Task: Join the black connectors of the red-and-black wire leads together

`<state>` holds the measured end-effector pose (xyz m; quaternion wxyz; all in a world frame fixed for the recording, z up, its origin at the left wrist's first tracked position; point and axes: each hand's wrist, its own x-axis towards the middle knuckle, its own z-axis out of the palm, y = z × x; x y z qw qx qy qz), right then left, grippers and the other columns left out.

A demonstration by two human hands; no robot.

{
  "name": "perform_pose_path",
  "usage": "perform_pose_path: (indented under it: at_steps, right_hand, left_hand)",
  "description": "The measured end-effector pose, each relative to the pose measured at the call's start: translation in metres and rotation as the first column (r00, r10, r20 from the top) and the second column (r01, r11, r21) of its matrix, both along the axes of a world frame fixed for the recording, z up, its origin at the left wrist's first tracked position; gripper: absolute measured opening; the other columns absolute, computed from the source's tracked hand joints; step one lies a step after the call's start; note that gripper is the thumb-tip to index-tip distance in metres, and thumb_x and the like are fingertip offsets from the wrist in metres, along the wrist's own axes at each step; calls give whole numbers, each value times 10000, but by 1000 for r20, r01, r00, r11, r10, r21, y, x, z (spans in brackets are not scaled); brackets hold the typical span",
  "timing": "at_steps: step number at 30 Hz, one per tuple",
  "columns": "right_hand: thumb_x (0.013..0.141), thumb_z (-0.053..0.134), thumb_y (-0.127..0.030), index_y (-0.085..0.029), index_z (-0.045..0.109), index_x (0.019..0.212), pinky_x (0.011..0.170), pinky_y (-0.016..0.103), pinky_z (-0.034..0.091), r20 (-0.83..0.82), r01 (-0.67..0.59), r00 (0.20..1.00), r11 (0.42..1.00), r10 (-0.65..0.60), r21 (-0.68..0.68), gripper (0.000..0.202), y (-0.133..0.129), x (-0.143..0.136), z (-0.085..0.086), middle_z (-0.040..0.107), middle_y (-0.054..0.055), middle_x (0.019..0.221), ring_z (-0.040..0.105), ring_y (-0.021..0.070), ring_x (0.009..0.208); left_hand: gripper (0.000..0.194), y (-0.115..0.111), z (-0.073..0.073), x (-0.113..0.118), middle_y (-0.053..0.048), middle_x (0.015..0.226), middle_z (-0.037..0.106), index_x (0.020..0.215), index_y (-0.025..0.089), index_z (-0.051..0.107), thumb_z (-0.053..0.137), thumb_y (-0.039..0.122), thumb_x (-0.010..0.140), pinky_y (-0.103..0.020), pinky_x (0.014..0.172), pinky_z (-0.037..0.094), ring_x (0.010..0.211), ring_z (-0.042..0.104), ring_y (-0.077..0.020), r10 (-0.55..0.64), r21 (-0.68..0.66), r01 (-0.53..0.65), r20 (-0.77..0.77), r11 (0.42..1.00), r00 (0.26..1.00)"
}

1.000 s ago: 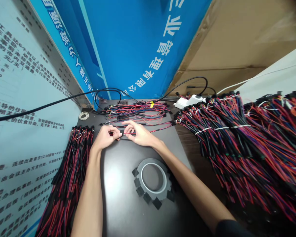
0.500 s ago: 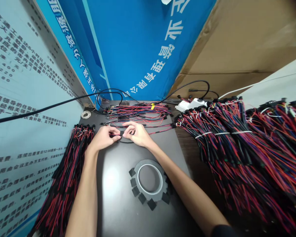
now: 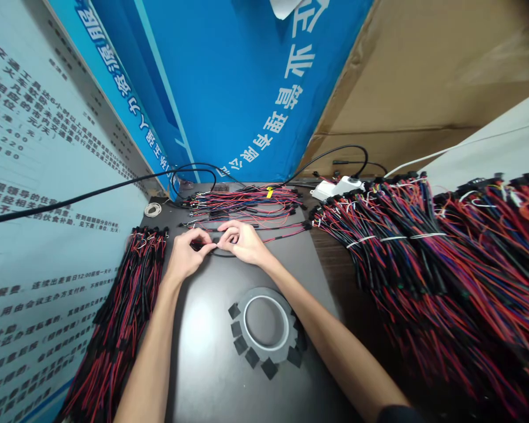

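Both hands meet over the table's far half, working on a thin wire harness with red and black wires [image 3: 286,235]. My left hand [image 3: 186,252] pinches it, thumb against fingertips. My right hand [image 3: 243,242] pinches the same spot from the right, its fingertips touching those of the left. The piece of the harness between the fingers is mostly hidden. Closer to me lies a grey ring [image 3: 258,292], like a tape roll, with several black tape squares [image 3: 269,368] stuck around its edge.
Wire harnesses [image 3: 247,197] lie across the table's back. A bundle of harnesses [image 3: 127,305] hangs along the left side; large tied bundles [image 3: 405,252] fill the right. A white power adapter [image 3: 350,185], a coiled pale cord [image 3: 153,210] and a black cable [image 3: 70,201] are around the edges.
The fingertips have closed together over the dark patch that showed between them on the harness. My left wrist has turned slightly. The whole view has shifted a little.
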<state>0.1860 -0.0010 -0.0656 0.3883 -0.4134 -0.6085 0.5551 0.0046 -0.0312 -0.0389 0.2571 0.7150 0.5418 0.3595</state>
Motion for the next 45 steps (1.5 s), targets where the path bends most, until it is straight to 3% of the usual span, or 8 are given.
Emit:
perform_pose_path:
  at_steps: [6,11,17,24,30,37,45]
  right_hand:
    - [601,554,-109,-130,617,985,579,197,437,8,31,1000,999,-30,-39,390,0,-1,2,690,-18,668,582,88,576]
    - [642,615,-152,-123,624,1005,635,227,473,57,52,997,998,-54,39,364,-1,-1,-2,692,-6,677,595,102,605]
    - [703,685,-205,-148,621,1002,713,270,517,97,71,992,992,-81,104,311,-3,0,0,721,20,734,639,130,667]
    - [763,556,-56,-184,621,1023,781,271,514,266,-32,962,947,-57,320,296,-8,2,8,724,18,803,663,135,738]
    - [782,555,-63,-197,599,1068,785,274,513,318,-50,947,952,-51,303,319,-8,3,8,725,14,820,677,149,768]
    - [772,606,-89,-184,578,1070,750,264,515,240,-49,971,969,-11,243,314,-8,4,14,727,3,763,663,135,695]
    - [747,638,-88,-163,598,1065,715,256,522,206,-3,978,990,-26,141,329,-5,3,6,733,28,782,668,130,689]
  left_hand:
    - [63,6,-5,0,-57,800,755,775,213,765,713,244,795,-350,806,493,781,648,-202,-57,75,62,-62,995,996]
    - [99,7,-8,1,-53,817,765,772,220,771,685,216,821,-368,828,474,806,657,-213,-18,113,39,-176,993,984]
    - [159,1,4,11,-42,852,756,777,216,719,598,133,838,-394,814,408,875,622,-239,21,133,35,-398,990,917]
    - [174,3,12,20,-78,827,694,752,200,630,525,62,761,-406,759,391,884,552,-271,-26,70,78,-553,995,833]
    - [220,4,9,22,-100,795,630,760,191,674,501,59,738,-421,767,401,880,514,-281,-56,62,120,-618,991,784]
    - [237,6,11,21,-104,769,626,700,182,683,498,33,712,-424,752,394,886,508,-290,-94,45,154,-615,987,783]
    - [264,11,2,7,-64,805,668,789,195,693,448,119,850,-373,770,393,824,518,-234,-199,-88,178,-427,980,882]
